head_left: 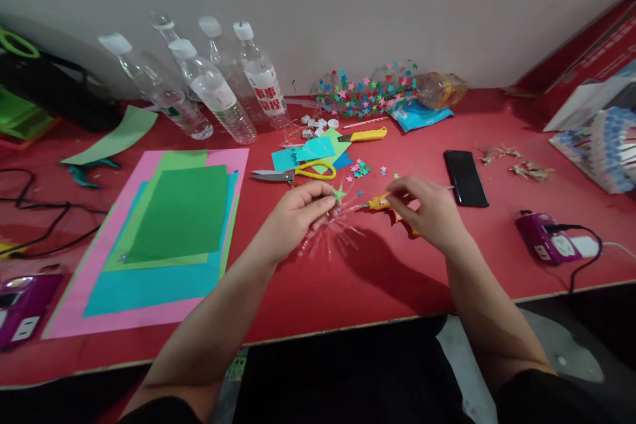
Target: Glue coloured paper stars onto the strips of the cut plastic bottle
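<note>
My left hand (pixel 305 212) is closed, its thumb and fingers pinching a clear plastic piece with thin strips fanning out (pixel 328 238). A green star (pixel 339 194) shows at the fingertips; whether it is glued to a strip, I cannot tell. My right hand (pixel 422 209) curls over a yellow and orange hot glue gun (pixel 379 202), whose nozzle points left toward the strips. Part of the gun is hidden under the fingers. Just beyond the hands are small loose paper stars (pixel 361 168), yellow-handled scissors (pixel 315 170) and a yellow utility knife (pixel 368 135).
Coloured paper sheets (pixel 181 212) are stacked at left, with several plastic bottles (pixel 261 76) behind. A star-covered clear bottle (pixel 365 93) lies by the wall. On the right are a black phone (pixel 466 177) and a purple power adapter (pixel 544 238) with a cord.
</note>
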Demonstrator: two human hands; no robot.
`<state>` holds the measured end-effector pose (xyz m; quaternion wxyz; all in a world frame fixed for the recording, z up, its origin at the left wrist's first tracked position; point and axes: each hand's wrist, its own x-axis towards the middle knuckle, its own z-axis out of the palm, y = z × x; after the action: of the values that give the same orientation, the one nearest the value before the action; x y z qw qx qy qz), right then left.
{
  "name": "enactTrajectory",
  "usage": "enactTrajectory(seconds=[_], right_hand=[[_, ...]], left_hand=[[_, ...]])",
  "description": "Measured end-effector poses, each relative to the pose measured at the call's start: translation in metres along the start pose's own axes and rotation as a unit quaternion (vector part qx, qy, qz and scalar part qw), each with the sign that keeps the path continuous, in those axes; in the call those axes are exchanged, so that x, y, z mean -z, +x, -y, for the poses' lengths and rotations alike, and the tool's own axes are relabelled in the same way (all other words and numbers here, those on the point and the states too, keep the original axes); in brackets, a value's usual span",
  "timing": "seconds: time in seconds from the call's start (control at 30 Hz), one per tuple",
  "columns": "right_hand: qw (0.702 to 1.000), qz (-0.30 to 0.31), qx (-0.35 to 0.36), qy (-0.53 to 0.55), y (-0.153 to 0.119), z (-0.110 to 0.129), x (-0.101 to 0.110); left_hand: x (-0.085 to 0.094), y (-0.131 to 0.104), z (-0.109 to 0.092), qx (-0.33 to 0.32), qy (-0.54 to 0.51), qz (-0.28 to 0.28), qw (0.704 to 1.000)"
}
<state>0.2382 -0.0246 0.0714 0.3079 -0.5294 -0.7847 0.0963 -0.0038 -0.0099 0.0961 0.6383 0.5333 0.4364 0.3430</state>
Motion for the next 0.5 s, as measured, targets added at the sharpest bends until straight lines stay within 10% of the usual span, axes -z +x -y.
enactTrajectory(seconds=[0.13, 0.5], right_hand=[[0.978, -0.032, 0.186, 0.09, 0.007, 0.032, -0.009], [0.958, -0.06, 0.28, 0.027, 0.017, 0.036, -0.021]], left_hand=[[-0.006, -0.004, 0.001, 0.032, -0.03, 0.063, 0.997], [-0.001, -0.005, 0.002, 0.054, -0.033, 0.064, 0.996]])
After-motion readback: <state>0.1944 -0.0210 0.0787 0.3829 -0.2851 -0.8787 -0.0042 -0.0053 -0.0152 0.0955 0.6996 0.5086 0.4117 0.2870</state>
